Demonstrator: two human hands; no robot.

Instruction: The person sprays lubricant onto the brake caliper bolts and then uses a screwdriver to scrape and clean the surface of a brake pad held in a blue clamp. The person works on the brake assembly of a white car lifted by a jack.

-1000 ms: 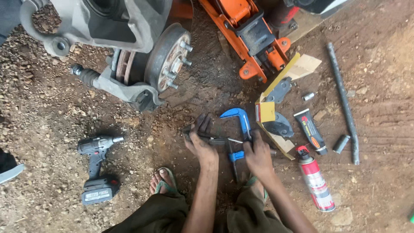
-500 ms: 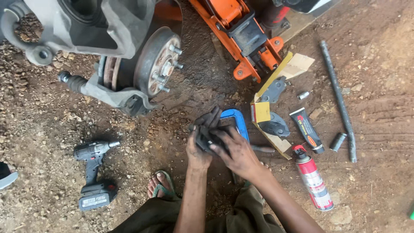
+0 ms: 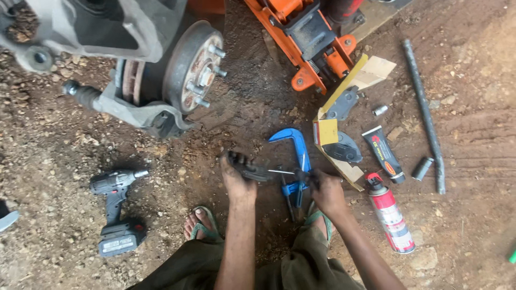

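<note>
1. My left hand (image 3: 236, 180) is curled closed on one dark brake caliper part (image 3: 250, 169), held just above the dirt.
2. My right hand (image 3: 322, 188) is closed on the screw handle of one blue C-clamp (image 3: 295, 156); a thin screw rod runs between the two hands.
3. I count two brake pads (image 3: 344, 147) lying in one opened cardboard box (image 3: 371, 72), just right of the clamp.
4. One grease tube (image 3: 382, 153), one red spray can (image 3: 389, 220) and two small sockets (image 3: 422, 168) lie nearby.
5. One long bar (image 3: 424, 115), one orange floor jack (image 3: 309, 40).
6. One cordless impact wrench (image 3: 115, 212) sits well left; one wheel hub (image 3: 193, 67) shows five studs.
</note>
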